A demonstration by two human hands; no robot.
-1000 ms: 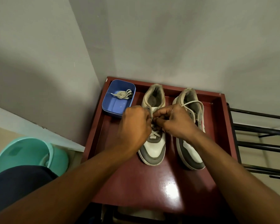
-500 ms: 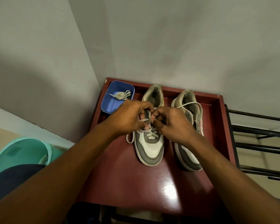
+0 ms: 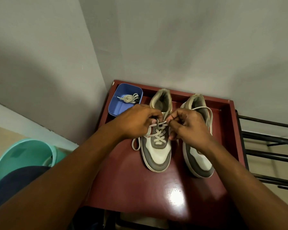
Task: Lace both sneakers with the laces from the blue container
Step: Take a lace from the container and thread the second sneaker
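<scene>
Red table (image 3: 140, 188): left hand (image 3: 136, 122), right hand (image 3: 189, 127) pinch lace (image 3: 158, 136) (both curled).

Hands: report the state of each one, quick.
Left hand: pinches the lace of the half-laced sneaker.
Right hand: pinches the same lace, opposite side.

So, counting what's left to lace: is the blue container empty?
No, a bundled pale lace lies inside the blue container.
</scene>
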